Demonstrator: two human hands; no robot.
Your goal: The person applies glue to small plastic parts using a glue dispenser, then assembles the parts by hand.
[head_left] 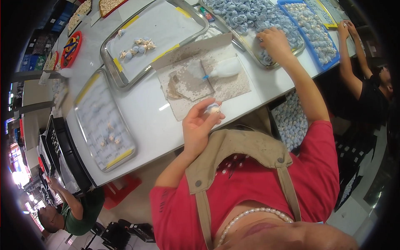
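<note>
My left hand [199,126] is closed, its thumb and fingers gripping a small cream-and-blue figurine [213,109] above the near edge of the table. My right hand [275,43] reaches into a metal tray [266,65] heaped with pale blue-grey curled pieces [250,16]. Its fingers curl down among them; what they pinch is hidden. Between my hands lies a stained cardboard sheet [239,88] with raised flaps. On it rests a white squeeze bottle [227,69], its blue tip pointing left.
Several figurines [139,46] stand on a paper-lined metal tray [125,85], far left. Another tray [106,166] with a few figurines is nearer. A blue tray [329,62] full of figurines stands right. Beyond it, another person's hands [346,28] work. A person in green [85,212] sits left.
</note>
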